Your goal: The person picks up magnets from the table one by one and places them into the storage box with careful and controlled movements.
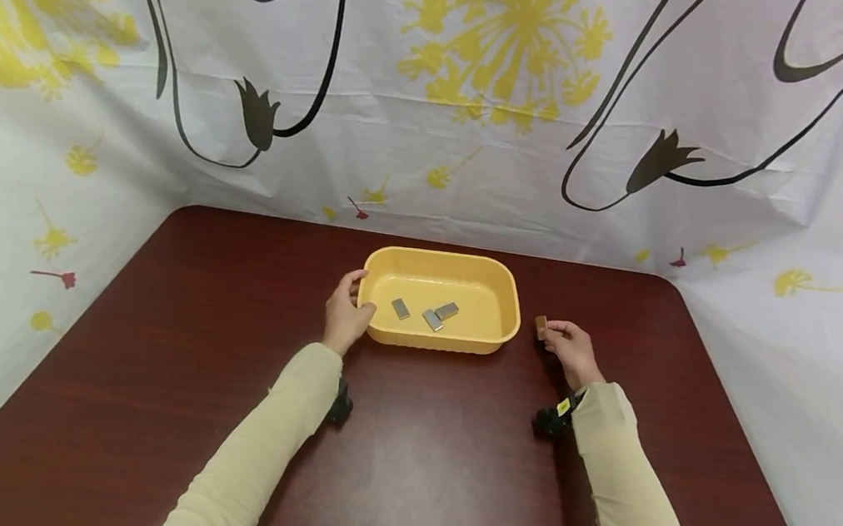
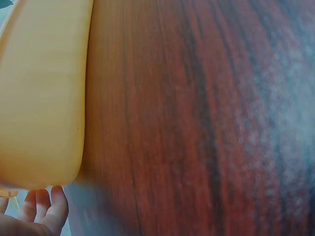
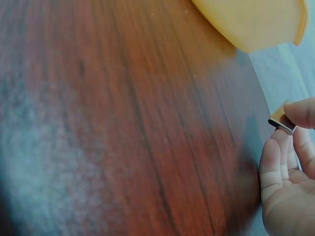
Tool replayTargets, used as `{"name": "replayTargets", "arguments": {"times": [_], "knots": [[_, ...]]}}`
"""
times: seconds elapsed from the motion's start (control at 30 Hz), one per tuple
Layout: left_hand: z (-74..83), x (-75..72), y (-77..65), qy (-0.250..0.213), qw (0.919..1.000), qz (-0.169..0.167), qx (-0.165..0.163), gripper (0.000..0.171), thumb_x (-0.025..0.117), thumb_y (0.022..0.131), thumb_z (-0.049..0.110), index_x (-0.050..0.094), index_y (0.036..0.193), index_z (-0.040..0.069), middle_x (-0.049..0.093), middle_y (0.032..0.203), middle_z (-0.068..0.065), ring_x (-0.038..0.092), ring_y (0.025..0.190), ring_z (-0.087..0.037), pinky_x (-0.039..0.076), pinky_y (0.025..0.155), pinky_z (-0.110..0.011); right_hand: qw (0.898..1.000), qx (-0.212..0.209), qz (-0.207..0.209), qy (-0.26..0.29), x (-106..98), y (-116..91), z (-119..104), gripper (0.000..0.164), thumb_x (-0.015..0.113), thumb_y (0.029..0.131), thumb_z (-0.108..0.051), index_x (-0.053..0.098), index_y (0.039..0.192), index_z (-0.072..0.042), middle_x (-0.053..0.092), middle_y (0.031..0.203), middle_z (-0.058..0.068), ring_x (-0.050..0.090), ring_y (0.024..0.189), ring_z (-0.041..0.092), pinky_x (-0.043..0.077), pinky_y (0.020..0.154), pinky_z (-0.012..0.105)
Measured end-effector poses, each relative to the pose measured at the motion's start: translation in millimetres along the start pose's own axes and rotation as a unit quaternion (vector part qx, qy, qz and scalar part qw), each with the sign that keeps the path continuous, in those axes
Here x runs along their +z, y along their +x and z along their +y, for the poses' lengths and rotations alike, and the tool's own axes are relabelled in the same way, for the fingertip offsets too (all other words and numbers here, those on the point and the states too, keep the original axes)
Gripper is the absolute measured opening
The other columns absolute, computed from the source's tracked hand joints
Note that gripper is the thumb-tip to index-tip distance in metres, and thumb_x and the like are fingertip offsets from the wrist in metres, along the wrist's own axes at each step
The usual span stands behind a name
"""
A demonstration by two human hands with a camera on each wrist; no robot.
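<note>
A yellow plastic tub [image 1: 437, 341] stands on the table, with 3 small grey metal blocks, one of them [image 1: 401, 308], lying on its floor. My left hand [image 1: 346, 315] grips the tub's left end, its thumb by the rim. In the left wrist view the fingertips [image 2: 59, 199] meet the end of the tub [image 2: 42, 98]. To the right of the tub, apart from it, my right hand [image 1: 570, 353] pinches another small metal block [image 1: 540, 327]. Its shiny face [image 3: 282, 123] shows between thumb and fingers in the right wrist view.
The dark red-brown wooden table [image 1: 441, 465] has rounded far corners. A white cloth with yellow and dark flower prints [image 1: 475, 167] hangs behind it and along both sides. Dark devices, one with a yellow label [image 1: 563, 407], are worn at both wrists.
</note>
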State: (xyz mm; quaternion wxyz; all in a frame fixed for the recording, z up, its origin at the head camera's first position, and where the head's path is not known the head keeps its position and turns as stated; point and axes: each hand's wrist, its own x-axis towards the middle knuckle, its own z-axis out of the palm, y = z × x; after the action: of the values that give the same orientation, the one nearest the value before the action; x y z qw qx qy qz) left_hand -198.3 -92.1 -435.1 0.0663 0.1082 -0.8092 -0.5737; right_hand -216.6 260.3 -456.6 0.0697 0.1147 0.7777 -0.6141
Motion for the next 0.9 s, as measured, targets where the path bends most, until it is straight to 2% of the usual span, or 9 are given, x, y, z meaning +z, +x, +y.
{"name": "replayTargets", "arguments": {"times": [0.27, 0.53, 0.8, 0.9], "knots": [[-0.1, -0.2, -0.2, 0.000, 1.0000, 0.002, -0.001, 0.055, 0.053, 0.075, -0.004, 0.047, 0.126, 0.016, 0.053, 0.115, -0.015, 0.054, 0.094, -0.025, 0.050, 0.069, -0.035, 1.000, 0.011, 0.008, 0.020, -0.6, -2.5, -1.0, 0.026, 0.053, 0.089, -0.011, 0.046, 0.108, 0.004, 0.053, 0.084, -0.002, 0.053, 0.073, 0.007, 0.046, 0.067, 0.018], [0.2, 0.6, 0.7, 0.003, 1.0000, 0.000, -0.001, 0.055, 0.054, 0.075, -0.003, 0.047, 0.126, 0.016, 0.053, 0.114, -0.013, 0.054, 0.094, -0.025, 0.050, 0.069, -0.035, 0.998, 0.004, 0.011, 0.058, -0.3, -7.5, -5.0, 0.020, 0.052, 0.087, -0.006, 0.046, 0.103, 0.004, 0.055, 0.078, -0.004, 0.055, 0.070, 0.007, 0.047, 0.066, 0.018], [0.7, 0.7, 0.3, 0.003, 1.0000, 0.002, -0.004, 0.055, 0.053, 0.076, -0.003, 0.047, 0.126, 0.017, 0.053, 0.115, -0.012, 0.054, 0.096, -0.025, 0.050, 0.070, -0.035, 0.999, 0.002, 0.010, 0.033, -0.6, -10.9, -10.9, 0.024, 0.052, 0.088, -0.010, 0.044, 0.107, 0.003, 0.052, 0.087, 0.000, 0.055, 0.075, 0.008, 0.047, 0.069, 0.018], [1.1, 0.4, 0.1, 0.003, 1.0000, 0.002, -0.005, 0.055, 0.053, 0.076, -0.003, 0.047, 0.126, 0.017, 0.053, 0.116, -0.012, 0.054, 0.096, -0.025, 0.050, 0.071, -0.035, 0.999, -0.004, 0.010, 0.034, 0.1, -11.1, -13.5, 0.023, 0.052, 0.088, -0.009, 0.045, 0.106, 0.003, 0.053, 0.085, -0.002, 0.056, 0.075, 0.009, 0.047, 0.070, 0.019]]}}
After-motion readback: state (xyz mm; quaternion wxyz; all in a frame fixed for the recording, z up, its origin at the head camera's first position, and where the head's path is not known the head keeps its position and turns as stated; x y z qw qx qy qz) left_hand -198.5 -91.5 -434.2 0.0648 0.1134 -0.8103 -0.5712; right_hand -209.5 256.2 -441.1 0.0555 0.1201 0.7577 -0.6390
